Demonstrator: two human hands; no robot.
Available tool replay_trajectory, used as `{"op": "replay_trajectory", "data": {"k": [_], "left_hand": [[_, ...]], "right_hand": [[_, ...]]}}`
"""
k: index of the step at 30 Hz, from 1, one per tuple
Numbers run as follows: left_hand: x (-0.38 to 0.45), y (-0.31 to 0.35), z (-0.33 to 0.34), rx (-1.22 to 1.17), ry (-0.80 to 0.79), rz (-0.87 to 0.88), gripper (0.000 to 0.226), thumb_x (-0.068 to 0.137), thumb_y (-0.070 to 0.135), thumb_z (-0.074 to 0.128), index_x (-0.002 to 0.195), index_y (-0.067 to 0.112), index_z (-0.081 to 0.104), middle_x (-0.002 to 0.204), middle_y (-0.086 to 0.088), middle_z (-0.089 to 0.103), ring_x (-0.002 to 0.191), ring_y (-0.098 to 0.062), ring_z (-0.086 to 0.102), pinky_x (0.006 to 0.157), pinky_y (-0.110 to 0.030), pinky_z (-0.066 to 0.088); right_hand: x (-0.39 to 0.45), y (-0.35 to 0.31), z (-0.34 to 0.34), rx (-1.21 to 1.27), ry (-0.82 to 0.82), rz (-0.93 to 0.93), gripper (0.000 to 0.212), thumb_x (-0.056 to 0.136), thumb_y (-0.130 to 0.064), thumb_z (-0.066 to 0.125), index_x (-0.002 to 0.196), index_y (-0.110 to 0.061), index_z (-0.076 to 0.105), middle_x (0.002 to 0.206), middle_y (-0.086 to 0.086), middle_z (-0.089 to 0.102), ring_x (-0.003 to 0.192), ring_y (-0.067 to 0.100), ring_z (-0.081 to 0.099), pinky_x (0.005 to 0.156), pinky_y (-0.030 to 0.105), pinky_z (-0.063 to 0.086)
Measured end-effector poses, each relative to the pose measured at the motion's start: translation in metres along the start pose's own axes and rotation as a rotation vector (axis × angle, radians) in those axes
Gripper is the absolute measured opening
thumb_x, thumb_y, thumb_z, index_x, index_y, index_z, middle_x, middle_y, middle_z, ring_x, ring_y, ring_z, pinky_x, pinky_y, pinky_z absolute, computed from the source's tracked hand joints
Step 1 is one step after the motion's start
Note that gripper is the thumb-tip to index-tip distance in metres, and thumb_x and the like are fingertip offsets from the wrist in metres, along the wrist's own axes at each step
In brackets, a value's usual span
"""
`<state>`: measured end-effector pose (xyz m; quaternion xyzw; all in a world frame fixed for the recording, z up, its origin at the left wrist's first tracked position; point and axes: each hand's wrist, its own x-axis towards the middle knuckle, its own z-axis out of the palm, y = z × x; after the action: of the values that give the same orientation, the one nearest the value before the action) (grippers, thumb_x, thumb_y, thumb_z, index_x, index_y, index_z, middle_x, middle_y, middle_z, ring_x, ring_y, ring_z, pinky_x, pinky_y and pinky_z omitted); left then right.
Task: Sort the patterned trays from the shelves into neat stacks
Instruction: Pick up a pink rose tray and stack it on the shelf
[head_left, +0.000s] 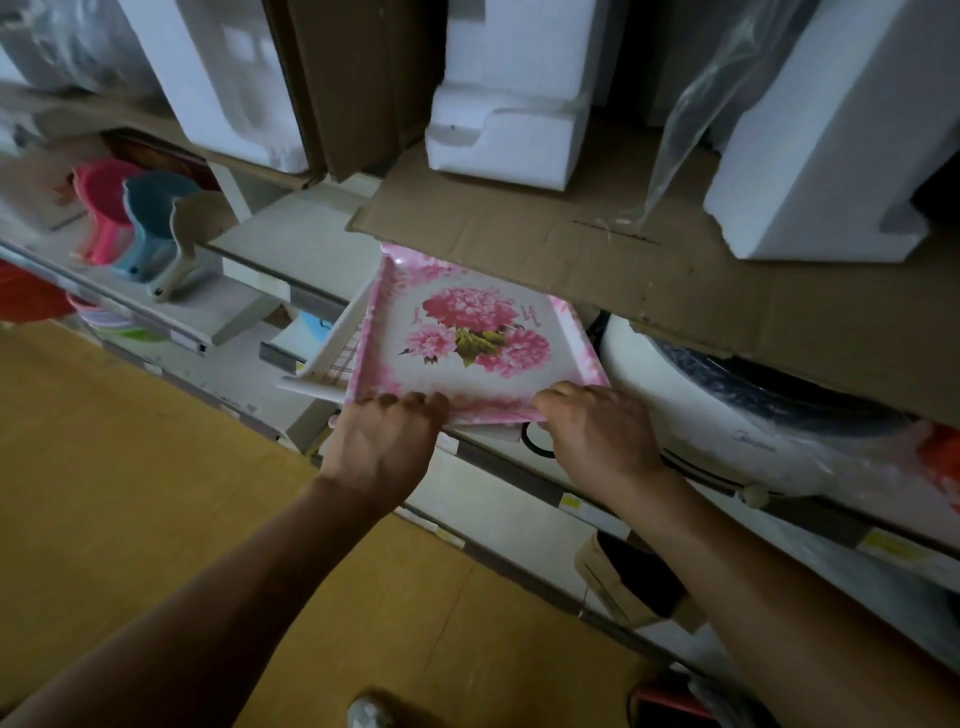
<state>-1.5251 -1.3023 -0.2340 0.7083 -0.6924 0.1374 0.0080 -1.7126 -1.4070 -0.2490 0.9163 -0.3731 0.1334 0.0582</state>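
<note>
From the head camera, a square tray (470, 343) sits at the front edge of a shelf (597, 512), partly tucked under a flattened cardboard sheet (597, 244) that lies on the shelf above it. The tray is white in the middle with a cluster of large pink flowers and green leaves, and its raised rim is mottled pink. It lies nearly flat, its near edge jutting past the shelf front.

The left hand (382, 449) grips the tray's near left corner, fingers curled over the rim. The right hand (602, 434) holds the near right corner, thumb on top of the rim and fingers tucked below it. Beneath the tray's near edge a pale slab shows, possibly another tray, though the view there is too dim to be sure.

Just left of the tray stands a white rack (324, 358) with a wire grid. To the tray's right rests a round white appliance (727, 415) wrapped in clear plastic. Above the tray, on the cardboard, stand white foam blocks (506, 135). Far left of the tray hang pink and blue plastic scoops (130, 213). Below the tray lies a yellow-brown floor (130, 467).
</note>
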Motion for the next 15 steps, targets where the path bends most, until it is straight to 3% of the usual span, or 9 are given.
{"op": "replay_trajectory", "data": {"k": [3, 9, 11, 13, 15], "left_hand": [[-0.009, 0.002, -0.007, 0.000, -0.074, -0.057, 0.025, 0.098, 0.023, 0.034, 0.114, 0.020, 0.053, 0.099, 0.004, 0.067, 0.081, -0.019, 0.066, 0.061, -0.033, 0.046], [-0.037, 0.000, -0.024, 0.005, -0.026, -0.104, 0.016, 0.096, 0.021, 0.042, 0.107, 0.020, 0.054, 0.089, 0.001, 0.066, 0.074, -0.024, 0.065, 0.060, -0.038, 0.050], [-0.047, -0.002, -0.031, 0.017, 0.008, -0.095, 0.009, 0.089, 0.017, 0.054, 0.097, 0.018, 0.058, 0.077, 0.001, 0.066, 0.062, -0.025, 0.064, 0.050, -0.036, 0.048], [-0.058, -0.008, -0.038, 0.046, 0.028, -0.086, 0.011, 0.078, 0.014, 0.068, 0.085, 0.018, 0.061, 0.063, 0.003, 0.063, 0.048, -0.022, 0.059, 0.041, -0.027, 0.035], [-0.071, -0.015, -0.046, 0.073, 0.026, -0.097, 0.016, 0.071, 0.013, 0.074, 0.078, 0.020, 0.061, 0.057, 0.004, 0.060, 0.043, -0.020, 0.056, 0.041, -0.024, 0.026]], "right_hand": [[-0.007, -0.004, -0.007, 0.004, 0.034, -0.014, 0.029, 0.059, 0.002, 0.076, 0.062, -0.018, 0.056, 0.055, 0.000, 0.055, 0.043, 0.024, 0.054, 0.047, 0.021, 0.021], [-0.018, -0.020, -0.029, -0.019, 0.073, -0.037, 0.028, 0.054, 0.002, 0.074, 0.061, -0.018, 0.056, 0.054, 0.001, 0.055, 0.043, 0.024, 0.056, 0.047, 0.020, 0.021], [-0.023, -0.028, -0.036, -0.026, 0.077, -0.041, 0.029, 0.053, 0.001, 0.077, 0.061, -0.018, 0.056, 0.054, 0.000, 0.055, 0.043, 0.024, 0.056, 0.048, 0.020, 0.020], [-0.027, -0.039, -0.041, -0.038, 0.081, -0.043, 0.031, 0.054, -0.003, 0.081, 0.061, -0.019, 0.056, 0.055, -0.001, 0.055, 0.044, 0.023, 0.056, 0.049, 0.021, 0.018], [-0.030, -0.053, -0.047, -0.043, 0.084, -0.052, 0.032, 0.054, -0.005, 0.082, 0.061, -0.020, 0.055, 0.055, -0.001, 0.055, 0.044, 0.023, 0.056, 0.048, 0.020, 0.019]]}}
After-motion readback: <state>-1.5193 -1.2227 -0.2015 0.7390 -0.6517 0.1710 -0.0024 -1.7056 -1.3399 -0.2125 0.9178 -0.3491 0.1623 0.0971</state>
